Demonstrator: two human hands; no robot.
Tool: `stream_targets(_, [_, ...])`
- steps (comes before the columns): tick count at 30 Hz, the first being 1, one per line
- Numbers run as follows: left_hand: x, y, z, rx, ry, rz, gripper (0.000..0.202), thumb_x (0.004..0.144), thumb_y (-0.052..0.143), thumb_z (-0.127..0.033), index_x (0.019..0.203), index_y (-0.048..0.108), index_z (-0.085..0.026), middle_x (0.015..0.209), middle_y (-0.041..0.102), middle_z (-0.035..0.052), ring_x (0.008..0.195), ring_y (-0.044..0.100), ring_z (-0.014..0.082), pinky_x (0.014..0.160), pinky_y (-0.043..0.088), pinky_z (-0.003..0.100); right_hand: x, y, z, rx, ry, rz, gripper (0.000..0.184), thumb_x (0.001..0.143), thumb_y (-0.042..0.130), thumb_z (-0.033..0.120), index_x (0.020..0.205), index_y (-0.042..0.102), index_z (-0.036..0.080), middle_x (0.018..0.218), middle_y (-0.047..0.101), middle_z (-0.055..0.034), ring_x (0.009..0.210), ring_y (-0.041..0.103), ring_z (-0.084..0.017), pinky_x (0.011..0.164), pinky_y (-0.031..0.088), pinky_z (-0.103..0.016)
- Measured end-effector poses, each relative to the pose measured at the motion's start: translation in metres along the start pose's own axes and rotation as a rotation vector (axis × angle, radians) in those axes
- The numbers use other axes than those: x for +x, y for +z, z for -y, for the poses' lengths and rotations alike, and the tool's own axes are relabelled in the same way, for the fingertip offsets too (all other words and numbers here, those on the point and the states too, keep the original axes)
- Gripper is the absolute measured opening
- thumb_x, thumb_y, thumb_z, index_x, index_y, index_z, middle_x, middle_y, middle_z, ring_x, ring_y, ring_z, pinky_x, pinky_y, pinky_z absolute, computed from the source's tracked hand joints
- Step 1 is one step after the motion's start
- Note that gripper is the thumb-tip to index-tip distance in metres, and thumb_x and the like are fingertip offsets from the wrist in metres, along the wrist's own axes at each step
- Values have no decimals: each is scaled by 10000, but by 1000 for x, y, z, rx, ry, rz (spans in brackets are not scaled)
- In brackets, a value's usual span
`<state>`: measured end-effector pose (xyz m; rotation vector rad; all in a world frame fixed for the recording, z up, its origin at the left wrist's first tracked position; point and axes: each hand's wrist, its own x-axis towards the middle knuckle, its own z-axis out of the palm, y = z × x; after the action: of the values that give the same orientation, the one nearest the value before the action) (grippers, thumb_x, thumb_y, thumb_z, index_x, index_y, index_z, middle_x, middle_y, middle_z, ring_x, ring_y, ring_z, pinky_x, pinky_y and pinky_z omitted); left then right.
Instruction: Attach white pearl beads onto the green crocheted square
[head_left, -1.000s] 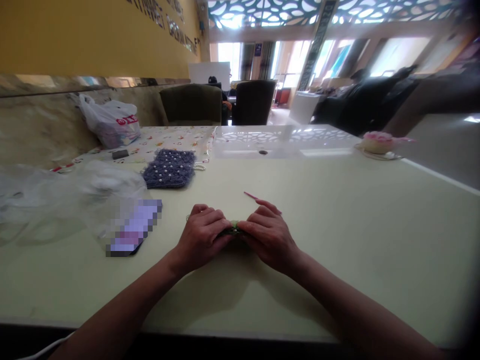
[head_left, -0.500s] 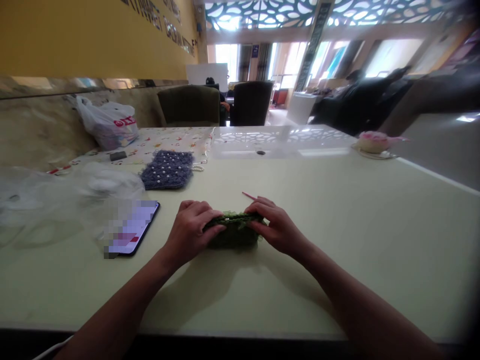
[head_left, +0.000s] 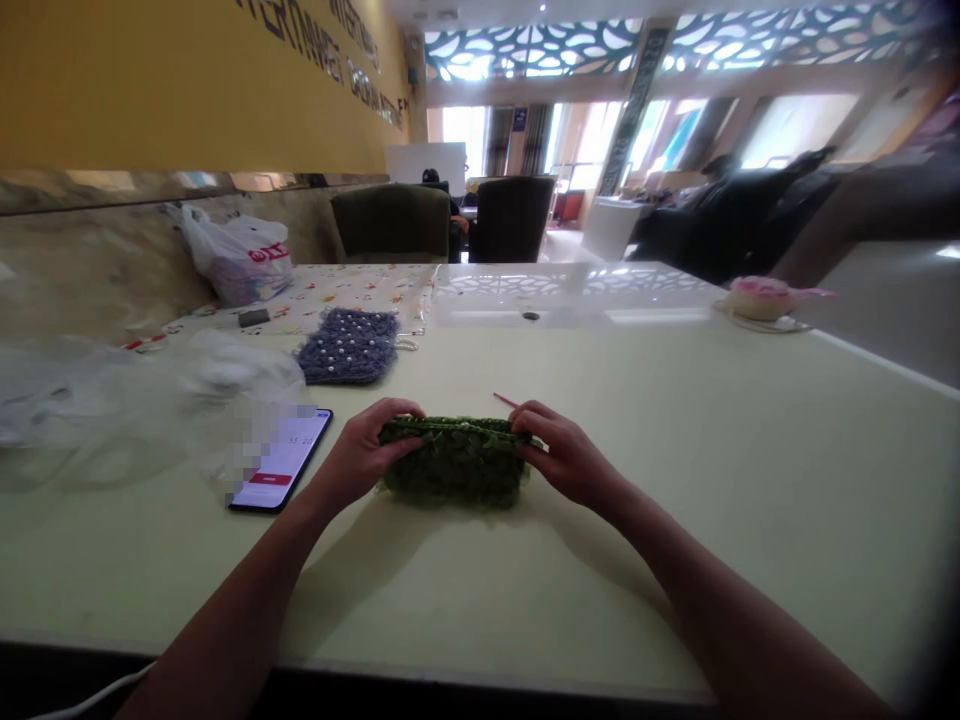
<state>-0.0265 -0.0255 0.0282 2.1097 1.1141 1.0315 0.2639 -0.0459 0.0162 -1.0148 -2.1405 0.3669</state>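
A dark green crocheted piece [head_left: 454, 468], shaped like a small pouch, stands upright on the table between my hands. My left hand [head_left: 373, 445] pinches its upper left edge between thumb and fingers. At the upper right corner, my right hand [head_left: 559, 448] grips the same edge. A thin pink crochet hook [head_left: 504, 399] sticks out from behind the right fingers, pointing up and left; its other end is hidden. Small pale spots show along the top edge, too small to make out.
Left of my hands lie a phone [head_left: 289, 470] and crumpled clear plastic [head_left: 217, 380]. Beyond are a blue-grey knitted piece with white beads [head_left: 351, 347], a white carrier bag [head_left: 244, 262] and a small grey block [head_left: 253, 318]. A pink-and-cream object [head_left: 761, 298] rests at the table's right edge.
My left hand has slid leftward along the top edge, so more of the green piece shows, stretched wider. My right hand keeps its corner and the hook. The view has shifted slightly.
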Motion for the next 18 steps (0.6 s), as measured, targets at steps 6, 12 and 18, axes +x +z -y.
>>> stream_targets(6, [0,-3,-1,53,102,67,142,800,702,-222,930,659,-184,874,586,18,833,568,148,780,435,266,-1,3,5,-288,-266,-295,171,870,487,42,790,513,191,1098,577,-108,1025,556,-234,891,480,-438])
stream_targets(12, [-1,-4,1,25,136,11,109,810,686,-208,858,597,-169,870,563,19,838,545,145,781,420,263,-1,4,-3,-169,-184,-198,129,872,514,74,856,538,199,1082,599,-99,1052,577,-238,866,505,-422])
stream_targets(18, [1,-6,10,-70,161,91,107,822,675,-221,864,589,-173,933,582,43,892,559,160,837,435,293,-8,-12,58,161,-140,-122,186,932,536,224,1104,607,231,1126,604,-92,1068,581,-221,947,487,-442])
